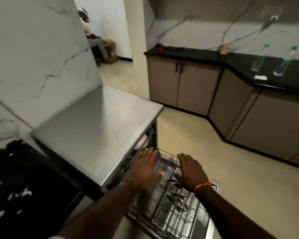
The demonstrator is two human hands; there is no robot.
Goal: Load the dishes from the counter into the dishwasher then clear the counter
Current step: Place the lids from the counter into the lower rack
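Now | L grip (146, 167) + R grip (191, 171) flat, fingers straight | over pulled-out rack (173, 209)

head cam | looks forward and down; close over dishwasher (100, 135) rack (173, 200); far counter (240, 61) beyond

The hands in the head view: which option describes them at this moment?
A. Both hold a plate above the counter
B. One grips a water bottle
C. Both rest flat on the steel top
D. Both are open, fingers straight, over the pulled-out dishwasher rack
D: the left hand and right hand are spread with straight fingers above the wire dishwasher rack, holding nothing.
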